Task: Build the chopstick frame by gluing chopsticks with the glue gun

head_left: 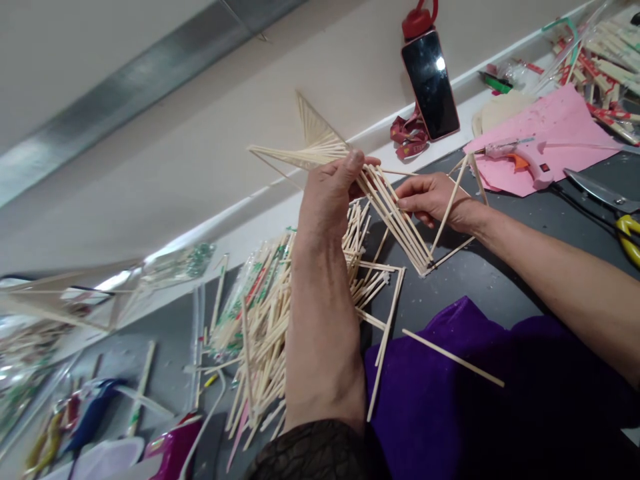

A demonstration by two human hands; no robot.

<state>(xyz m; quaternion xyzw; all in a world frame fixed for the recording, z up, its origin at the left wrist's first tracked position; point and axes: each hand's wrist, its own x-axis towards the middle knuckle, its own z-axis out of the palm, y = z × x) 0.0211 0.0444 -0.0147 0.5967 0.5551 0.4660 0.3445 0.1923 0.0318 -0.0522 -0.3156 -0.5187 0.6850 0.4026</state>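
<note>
A star-like frame of thin wooden sticks [397,217], probably disposable chopsticks, is raised above the table. My left hand [333,190] grips it near its middle, thumb on top, with two fan-shaped points [320,137] of sticks spreading beyond the hand. My right hand [430,200] is closed at the right edge of the nearer row of sticks, fingertips pinched against it. Another angled part of the frame stands around my right wrist. Beneath my left forearm lies a big pile of loose sticks [270,333]. A single stick [453,358] rests on the purple cloth [450,413] over my lap.
A pink glue gun [535,163] lies on pink paper [555,133] at the right, near yellow-handled scissors [627,233]. A phone [431,83] leans on a red-capped bottle [417,21] by the wall. Wrapped chopsticks [255,287], pliers [47,437] and a blue tool [95,407] lie left.
</note>
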